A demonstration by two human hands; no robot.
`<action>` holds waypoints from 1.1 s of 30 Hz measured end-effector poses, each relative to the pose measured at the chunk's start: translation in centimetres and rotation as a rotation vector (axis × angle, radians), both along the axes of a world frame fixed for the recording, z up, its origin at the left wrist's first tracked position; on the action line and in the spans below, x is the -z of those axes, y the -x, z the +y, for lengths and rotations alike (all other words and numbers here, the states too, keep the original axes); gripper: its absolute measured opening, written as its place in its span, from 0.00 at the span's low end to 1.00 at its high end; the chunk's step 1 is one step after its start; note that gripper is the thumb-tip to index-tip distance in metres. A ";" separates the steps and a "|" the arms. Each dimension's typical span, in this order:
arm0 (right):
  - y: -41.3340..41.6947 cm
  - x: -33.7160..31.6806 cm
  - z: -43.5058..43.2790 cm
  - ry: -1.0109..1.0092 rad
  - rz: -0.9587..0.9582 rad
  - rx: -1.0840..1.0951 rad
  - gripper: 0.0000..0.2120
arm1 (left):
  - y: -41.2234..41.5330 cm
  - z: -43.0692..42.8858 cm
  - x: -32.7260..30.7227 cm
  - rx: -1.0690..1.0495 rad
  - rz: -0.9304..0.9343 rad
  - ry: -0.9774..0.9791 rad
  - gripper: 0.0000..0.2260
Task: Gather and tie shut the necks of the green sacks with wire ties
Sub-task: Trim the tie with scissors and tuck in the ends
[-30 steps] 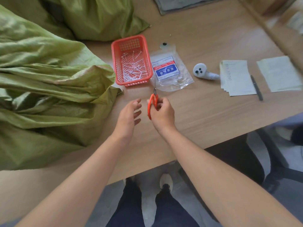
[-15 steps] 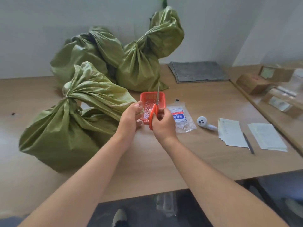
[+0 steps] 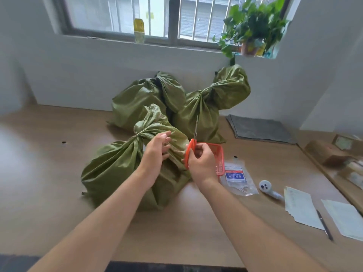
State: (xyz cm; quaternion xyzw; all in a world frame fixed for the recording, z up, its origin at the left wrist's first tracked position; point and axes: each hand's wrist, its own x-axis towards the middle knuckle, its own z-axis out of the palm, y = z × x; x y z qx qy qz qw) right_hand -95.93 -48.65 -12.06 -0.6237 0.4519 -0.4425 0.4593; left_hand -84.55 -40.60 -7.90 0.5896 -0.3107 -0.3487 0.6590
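Green and bunched at its neck, the nearest sack (image 3: 117, 169) sits on the surface (image 3: 49, 193), left hand (image 3: 155, 152) laying loose fingers on it, right hand (image 3: 200, 163) fingers curled round orange scissors (image 3: 191, 148), blades up.

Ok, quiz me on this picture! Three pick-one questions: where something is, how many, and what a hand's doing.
1. Where is the plant? A) on the windowsill B) on a chair C) on the floor
2. How many green sacks are on the table? A) two B) three C) five
3. What is the right hand doing? A) lying flat B) holding a cup C) holding scissors
Answers: 1 A, it stands up there, above the sacks; 2 B, one in front, two behind; 3 C, it grips the orange handles.
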 end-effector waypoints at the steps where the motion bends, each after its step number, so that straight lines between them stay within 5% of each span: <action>1: -1.2 0.0 0.2 -0.001 0.001 -0.009 0.14 | -1.2 0.3 -0.1 -0.004 -0.006 0.003 0.17; 13: -13.9 0.3 1.3 -0.058 -0.057 0.145 0.10 | -16.1 -1.1 0.1 0.152 -0.035 -0.023 0.16; 23: -14.4 0.8 0.1 -0.106 -0.033 0.247 0.10 | -19.5 -5.4 2.9 0.152 -0.973 -0.028 0.12; 27: -13.1 1.4 -0.8 -0.100 0.030 0.263 0.11 | -19.3 -6.5 2.7 0.123 -1.056 -0.003 0.03; 33: -11.8 2.2 -2.1 -0.055 0.121 0.218 0.12 | -20.8 -7.0 1.3 0.063 -1.010 0.037 0.03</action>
